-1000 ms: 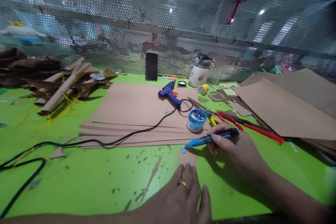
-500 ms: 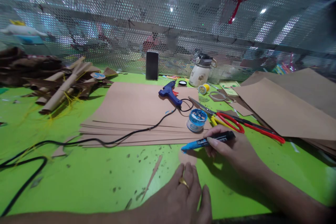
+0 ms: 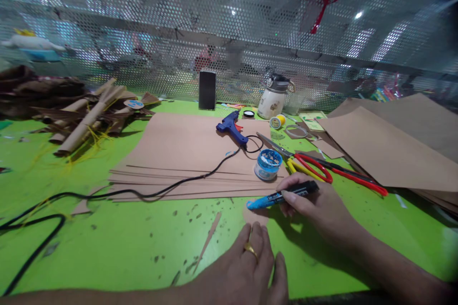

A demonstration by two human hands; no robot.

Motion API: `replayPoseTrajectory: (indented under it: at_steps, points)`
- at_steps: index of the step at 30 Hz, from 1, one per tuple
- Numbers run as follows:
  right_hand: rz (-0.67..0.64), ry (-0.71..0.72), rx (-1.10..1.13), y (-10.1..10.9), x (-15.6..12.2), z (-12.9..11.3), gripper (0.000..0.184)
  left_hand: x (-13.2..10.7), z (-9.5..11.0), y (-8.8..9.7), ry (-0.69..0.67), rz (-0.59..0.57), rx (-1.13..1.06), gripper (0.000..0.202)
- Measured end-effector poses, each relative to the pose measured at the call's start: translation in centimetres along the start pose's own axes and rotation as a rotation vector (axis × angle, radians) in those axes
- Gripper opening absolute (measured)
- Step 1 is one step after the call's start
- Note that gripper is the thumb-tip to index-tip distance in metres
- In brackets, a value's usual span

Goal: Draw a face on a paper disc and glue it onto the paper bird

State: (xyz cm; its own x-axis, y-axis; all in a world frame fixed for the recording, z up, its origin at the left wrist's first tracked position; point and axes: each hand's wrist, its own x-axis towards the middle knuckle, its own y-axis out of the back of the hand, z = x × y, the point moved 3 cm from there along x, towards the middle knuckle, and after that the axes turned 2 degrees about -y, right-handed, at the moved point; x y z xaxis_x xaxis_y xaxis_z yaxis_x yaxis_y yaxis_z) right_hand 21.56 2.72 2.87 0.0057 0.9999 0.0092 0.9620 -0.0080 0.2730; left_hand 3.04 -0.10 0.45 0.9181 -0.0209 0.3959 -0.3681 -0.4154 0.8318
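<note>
A small piece of brown paper (image 3: 255, 218) lies on the green table, with a little blue mark near its far left edge. On its near edge rest the fingertips of my left hand (image 3: 252, 259), flat and stretched out, a gold ring on one finger. My right hand (image 3: 318, 205) grips a blue marker (image 3: 274, 198) with a black end. The marker slants down to the left, its blue tip at the paper. Just beyond it stands an open jar of blue paint (image 3: 268, 164), smeared inside.
Behind lies a stack of brown paper (image 3: 179, 143) carrying a blue glue gun (image 3: 232, 128), its black cord running left. Red-handled scissors (image 3: 315, 166) lie right of the jar. More brown sheets (image 3: 390, 147) are at right, rolled paper (image 3: 89, 121) at left. A bottle (image 3: 272, 97) stands behind.
The marker and my right hand have shifted slightly left and down. A short curved blue stroke now shows at the tip. My left hand stays in place.
</note>
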Motion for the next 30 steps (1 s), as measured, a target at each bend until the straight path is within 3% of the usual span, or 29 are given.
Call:
replayPoseTrajectory:
  at_steps: [8,21,30]
  points:
    - [0.033,-0.001,0.0,0.45,-0.08,0.28,0.009,0.02,0.07,-0.23,0.004,0.045,0.012,0.029]
    - [0.021,0.03,0.026,0.37,-0.06,0.01,0.009,0.02,-0.13,0.14,-0.036,-0.051,0.009,0.026]
    - [0.049,0.018,0.002,0.35,0.06,0.04,0.013,0.28,-0.06,0.31,-0.02,-0.005,0.01,0.023]
